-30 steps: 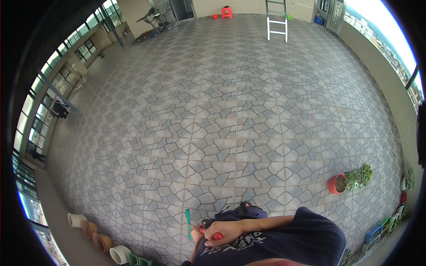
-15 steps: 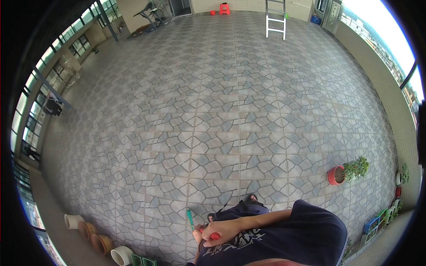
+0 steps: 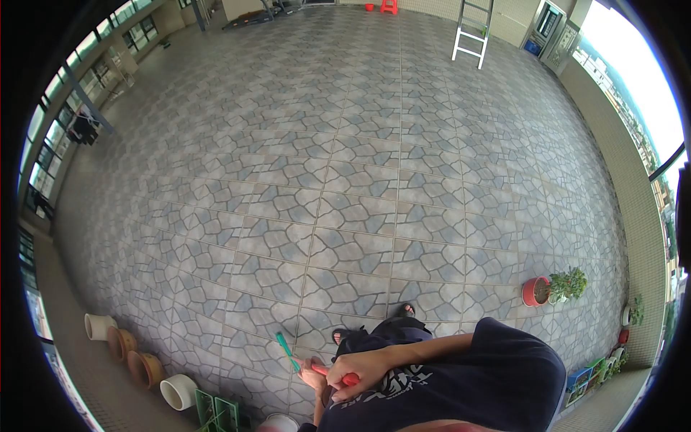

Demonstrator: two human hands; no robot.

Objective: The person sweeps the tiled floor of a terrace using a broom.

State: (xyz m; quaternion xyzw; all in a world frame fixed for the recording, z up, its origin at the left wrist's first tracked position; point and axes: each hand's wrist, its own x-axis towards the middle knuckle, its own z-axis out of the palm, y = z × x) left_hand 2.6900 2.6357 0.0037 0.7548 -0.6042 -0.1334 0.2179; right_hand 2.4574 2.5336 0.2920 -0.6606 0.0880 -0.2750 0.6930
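Observation:
My right hand [image 3: 358,371] is closed around the red handle [image 3: 319,369] of a tool, in front of my dark shirt. The rounded red end of the handle sticks out of this fist. Beside it, lower on the handle, my left hand [image 3: 311,376] is closed too, partly hidden by the right. Beyond the left hand a narrow green part [image 3: 286,349] shows above the tiled floor. It looks like the tool's head, but I cannot make out its exact kind. My feet in black sandals stand just ahead.
A red pot [image 3: 536,292] with a leafy plant stands on the right. White and brown pots [image 3: 146,371] and green crates [image 3: 216,410] line the lower left. Near my left side is a pale bucket [image 3: 279,423]. A ladder [image 3: 471,34] and red stool [image 3: 389,6] are far ahead.
The green part has swung left and now slants more, and more red handle shows between my hands. My view has tipped down, bringing the pale bucket into sight.

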